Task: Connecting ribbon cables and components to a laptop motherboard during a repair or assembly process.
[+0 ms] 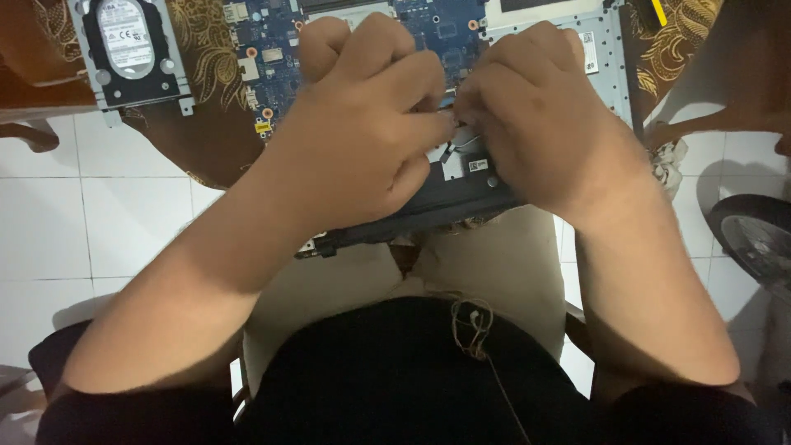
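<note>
White tiled floor (124, 222) fills the left and right margins. A brown cloth with gold pattern (210, 58) lies under the work at the top of the view.

Opened laptop base (449, 198) rests across the person's lap, its dark front edge nearest the body and its long axis running left to right, tilted slightly up to the right. Blue circuit board (437, 29) is exposed at the far side; a silver metal frame (606, 49) sits to the right of it, carrying a small white rectangular label.

Left hand (362, 140) and right hand (535, 124) meet over the middle of the base, fingers curled and pressed together at a small part there. The hands cover it, so what is pinched cannot be told.

Hard drive in a grey bracket (132, 49) lies on the cloth at upper left, well apart, with a white label on its black face.

Fan (758, 239) at the right edge, partly cut off.
</note>
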